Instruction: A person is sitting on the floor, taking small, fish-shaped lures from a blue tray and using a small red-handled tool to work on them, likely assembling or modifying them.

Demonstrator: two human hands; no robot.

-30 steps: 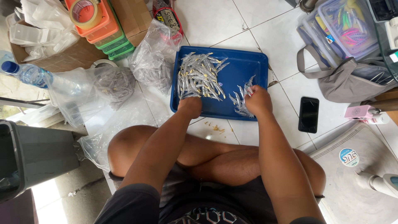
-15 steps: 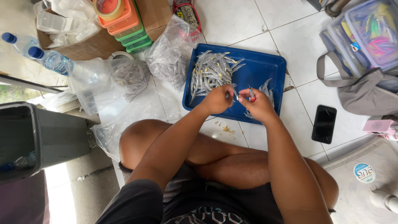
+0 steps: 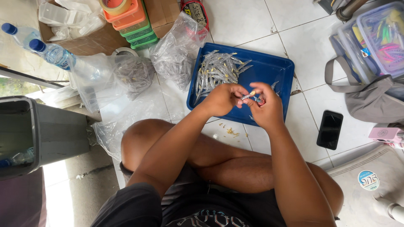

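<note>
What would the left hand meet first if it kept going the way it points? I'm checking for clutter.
Probably the small fish pinched between both hands, then the right hand just beyond the left hand. Depth is hard to judge from above.

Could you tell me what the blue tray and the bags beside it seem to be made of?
The blue tray looks like moulded plastic: uniform colour, raised rim, slight sheen. The bags look like thin clear plastic film: see-through, crinkled, glinting, with small fish visible inside.

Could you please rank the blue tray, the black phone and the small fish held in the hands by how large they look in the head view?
1. blue tray
2. black phone
3. small fish, pinched between left hand and right hand
</note>
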